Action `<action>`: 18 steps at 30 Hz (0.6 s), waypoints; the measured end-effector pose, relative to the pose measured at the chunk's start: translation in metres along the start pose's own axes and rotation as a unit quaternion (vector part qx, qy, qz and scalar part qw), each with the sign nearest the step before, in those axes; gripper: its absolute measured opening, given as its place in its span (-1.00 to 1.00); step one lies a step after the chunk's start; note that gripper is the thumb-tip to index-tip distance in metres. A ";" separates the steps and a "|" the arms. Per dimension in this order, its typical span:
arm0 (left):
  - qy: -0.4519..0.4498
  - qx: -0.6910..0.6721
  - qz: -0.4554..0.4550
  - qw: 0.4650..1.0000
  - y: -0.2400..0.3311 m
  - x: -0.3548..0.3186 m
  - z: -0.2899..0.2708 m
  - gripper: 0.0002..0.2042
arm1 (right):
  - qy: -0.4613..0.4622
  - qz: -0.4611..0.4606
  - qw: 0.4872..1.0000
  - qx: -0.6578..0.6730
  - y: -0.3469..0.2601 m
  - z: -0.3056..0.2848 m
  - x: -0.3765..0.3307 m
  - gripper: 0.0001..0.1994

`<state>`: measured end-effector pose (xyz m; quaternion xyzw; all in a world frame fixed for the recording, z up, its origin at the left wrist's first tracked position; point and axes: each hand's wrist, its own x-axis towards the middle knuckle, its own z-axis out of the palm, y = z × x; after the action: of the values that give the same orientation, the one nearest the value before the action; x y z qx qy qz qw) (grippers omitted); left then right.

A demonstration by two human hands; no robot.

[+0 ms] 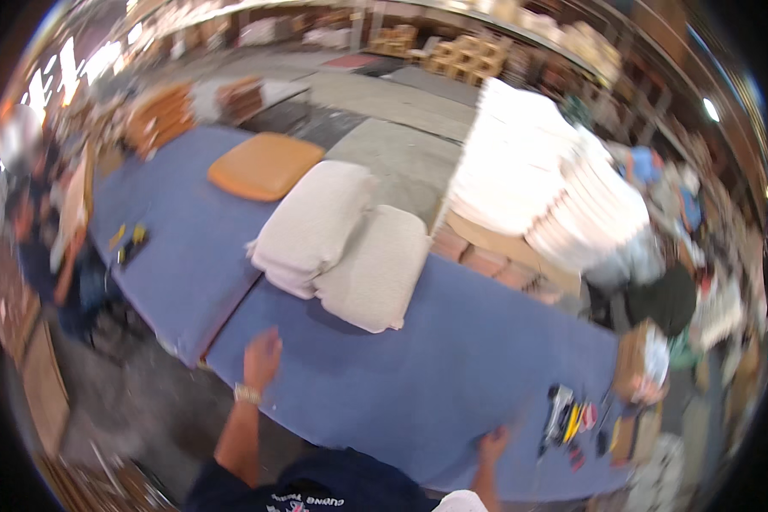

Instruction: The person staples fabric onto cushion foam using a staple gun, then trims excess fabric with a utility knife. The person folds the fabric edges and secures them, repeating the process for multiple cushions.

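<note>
The left hand (262, 357) is resting near the front edge of the blue-covered table (418, 375), fingers loosely curled and holding nothing, a watch showing on its wrist. The right hand (491, 445) is lying flat near the same edge, fingers spread wide and empty, though motion blur is making this hard to confirm. Just beyond the left hand, two off-white cushions (341, 243) are sitting side by side and touching, plump, rounded and plain. An orange cushion (264, 165) is lying farther back on a second blue table (183, 247). Small hand tools (572, 422) are lying right of the right hand.
</note>
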<state>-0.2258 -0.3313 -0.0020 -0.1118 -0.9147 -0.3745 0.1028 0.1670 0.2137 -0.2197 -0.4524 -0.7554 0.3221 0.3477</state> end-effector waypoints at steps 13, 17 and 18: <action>0.023 0.190 0.248 0.949 -0.036 0.244 -0.003 -0.07 | -0.164 0.285 0.940 0.087 -0.177 0.026 -0.186 -0.39; -0.020 0.168 0.283 0.944 -0.049 0.260 0.002 -0.12 | -0.129 0.320 0.939 -0.009 -0.161 0.039 -0.196 -0.47; -0.006 0.172 0.305 0.937 -0.047 0.258 -0.004 -0.16 | -0.120 0.312 0.942 -0.022 -0.162 0.041 -0.201 -0.48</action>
<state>-0.4843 -0.3343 0.0396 -0.3682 -0.8877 -0.1615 0.2243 0.1291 -0.0378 -0.1602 -0.6313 -0.6193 0.4493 0.1267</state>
